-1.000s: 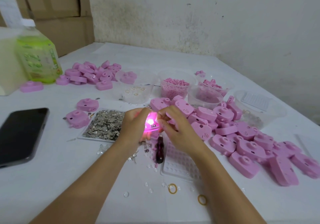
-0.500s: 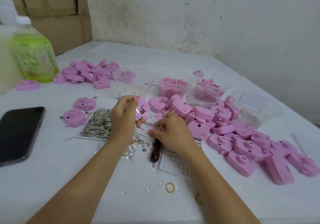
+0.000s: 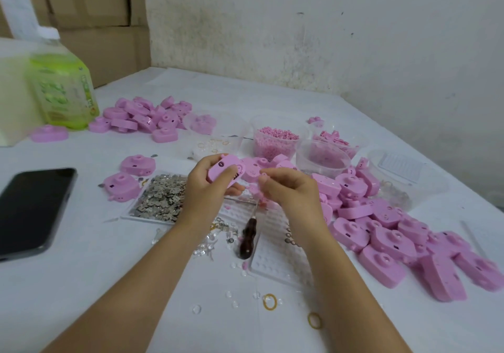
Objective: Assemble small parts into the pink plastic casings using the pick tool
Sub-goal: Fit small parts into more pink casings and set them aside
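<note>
Probably a small assembly workshop: heaped pink casings [image 3: 387, 232], stacked cartons [image 3: 90, 20]

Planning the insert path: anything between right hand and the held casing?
Nothing visible. Right hand is beside the pink casing in the left hand, clear gap between; pick tool lies on the table below.

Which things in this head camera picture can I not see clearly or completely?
All in the head view.
- The right hand: whether it pinches a small part is too small to tell.
- The pink casing: the left hand grips it and covers part of its face.
- The pick tool: its tip is hidden behind the right hand.
- The phone: cut off by the left edge.
- The green bottle: label blurred.
</note>
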